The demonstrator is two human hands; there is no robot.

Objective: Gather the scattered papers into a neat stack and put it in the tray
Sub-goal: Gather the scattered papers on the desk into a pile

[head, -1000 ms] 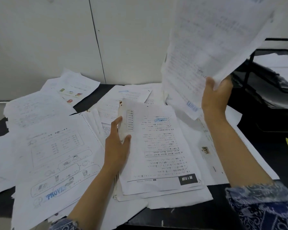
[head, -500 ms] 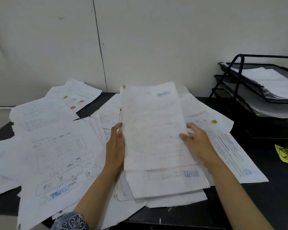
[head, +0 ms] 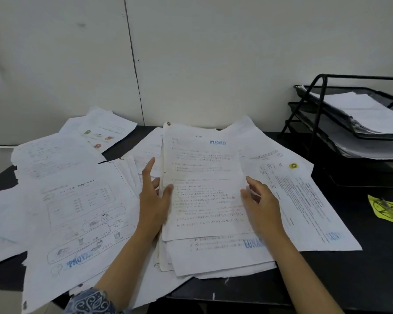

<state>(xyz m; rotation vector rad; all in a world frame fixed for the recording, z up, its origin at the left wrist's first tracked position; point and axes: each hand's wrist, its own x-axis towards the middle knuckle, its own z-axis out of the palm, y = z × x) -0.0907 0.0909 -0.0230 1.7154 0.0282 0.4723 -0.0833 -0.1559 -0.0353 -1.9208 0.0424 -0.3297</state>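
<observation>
A stack of white printed papers (head: 204,177) lies in the middle of the black desk. My left hand (head: 153,200) grips its left edge, thumb on top. My right hand (head: 260,200) rests at its right edge with fingers spread, holding nothing. More loose sheets lie scattered: a worksheet with drawings (head: 82,214) at the left, a sheet with small colour pictures (head: 100,132) at the back left, and a printed form (head: 300,200) to the right. The black wire tray (head: 309,109), with two tiers that hold paper, stands at the back right.
A crumpled yellow note (head: 386,208) lies on the bare black desk (head: 349,268) at the right. A pale wall (head: 213,64) rises right behind the desk. Papers overhang the desk's left and front edges.
My right hand brought its lifted sheets down onto the central stack and let go, then slid to the stack's right edge. The left hand stayed on the left edge.
</observation>
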